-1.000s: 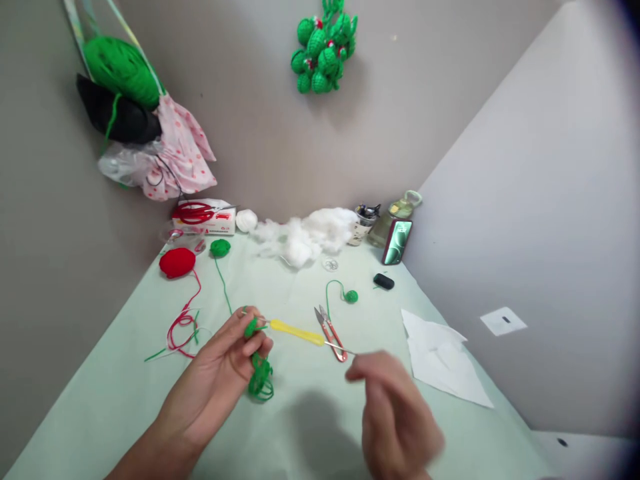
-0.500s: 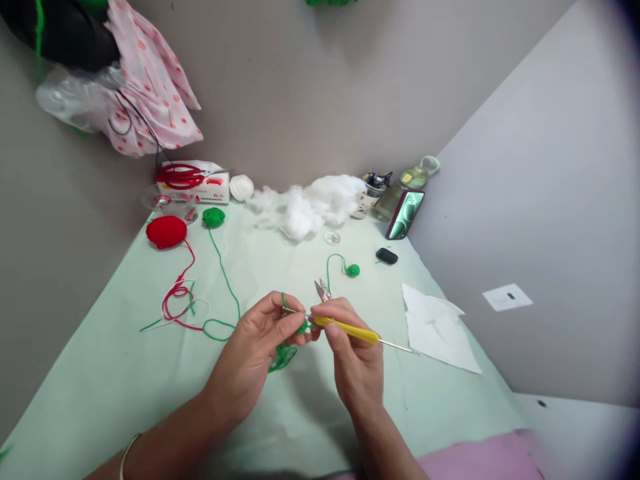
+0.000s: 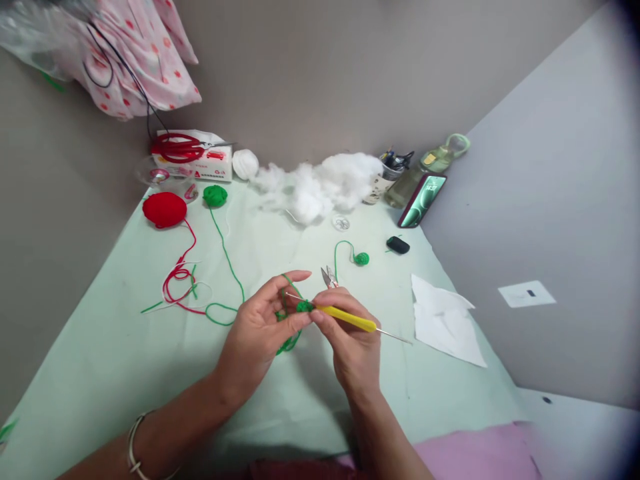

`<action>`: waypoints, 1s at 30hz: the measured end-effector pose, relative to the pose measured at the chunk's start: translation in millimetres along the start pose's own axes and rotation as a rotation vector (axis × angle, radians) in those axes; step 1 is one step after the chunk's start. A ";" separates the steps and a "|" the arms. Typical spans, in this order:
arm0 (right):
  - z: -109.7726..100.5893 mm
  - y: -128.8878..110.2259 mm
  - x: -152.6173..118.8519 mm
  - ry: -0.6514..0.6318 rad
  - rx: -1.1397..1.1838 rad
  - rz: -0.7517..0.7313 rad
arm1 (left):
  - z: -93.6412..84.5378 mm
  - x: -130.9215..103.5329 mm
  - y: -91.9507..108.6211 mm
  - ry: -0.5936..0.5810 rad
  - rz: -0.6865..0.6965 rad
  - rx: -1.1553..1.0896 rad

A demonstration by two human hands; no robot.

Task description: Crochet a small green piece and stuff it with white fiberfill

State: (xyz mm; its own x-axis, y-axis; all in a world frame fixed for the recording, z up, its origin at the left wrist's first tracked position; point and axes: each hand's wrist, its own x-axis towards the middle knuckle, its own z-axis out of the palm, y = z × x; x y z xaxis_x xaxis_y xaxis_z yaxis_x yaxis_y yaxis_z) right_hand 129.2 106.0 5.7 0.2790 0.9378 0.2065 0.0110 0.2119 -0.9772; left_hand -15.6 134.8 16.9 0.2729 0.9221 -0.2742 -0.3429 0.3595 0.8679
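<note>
My left hand (image 3: 260, 323) pinches a small green crochet piece (image 3: 304, 306) between thumb and fingers, with green yarn running over its raised index finger. My right hand (image 3: 353, 337) grips the yellow handle of a crochet hook (image 3: 350, 319); its thin metal tip points left, across the piece. More loose green yarn (image 3: 287, 345) hangs below the left hand. Just beyond the right fingers, the blades of small thread snips (image 3: 329, 276) show, their handles hidden. A little green crocheted ball (image 3: 361, 259) lies farther back, a strand trailing from it toward the hands.
A red yarn ball (image 3: 165, 209), a green yarn ball (image 3: 215, 195) and tangled strands lie left. White stuffing (image 3: 320, 187) lines the back, beside a pen cup (image 3: 383, 180). A bottle (image 3: 405, 177), a phone (image 3: 423, 200), a black object (image 3: 398, 245) and white paper (image 3: 445, 323) stand or lie right.
My left index finger has lifted and straightened, drawing the green yarn up over it. The hook has shifted slightly, and the crochet piece shows more between the hands. The view has tilted downward.
</note>
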 end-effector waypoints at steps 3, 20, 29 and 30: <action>-1.8 2.2 -0.9 -0.002 0.082 0.077 | -1.4 0.7 0.7 -0.011 -0.022 0.022; -9.9 2.9 -6.2 -0.015 0.183 -0.003 | 1.4 0.1 1.6 -0.086 -0.090 -0.078; -13.3 -23.9 4.6 -0.103 0.231 -0.046 | 7.4 -0.1 23.2 -0.171 0.066 0.040; -13.1 -28.5 6.2 -0.093 0.206 -0.061 | 9.3 -0.3 27.3 -0.177 0.090 0.058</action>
State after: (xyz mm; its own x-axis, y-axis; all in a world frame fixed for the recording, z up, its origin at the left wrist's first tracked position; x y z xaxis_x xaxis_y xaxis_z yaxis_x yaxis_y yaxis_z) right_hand 143.2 102.2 34.2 0.1945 0.9408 0.2777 -0.1743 0.3117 -0.9341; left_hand -16.7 143.0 44.5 0.3988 0.9090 -0.1215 -0.3222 0.2629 0.9094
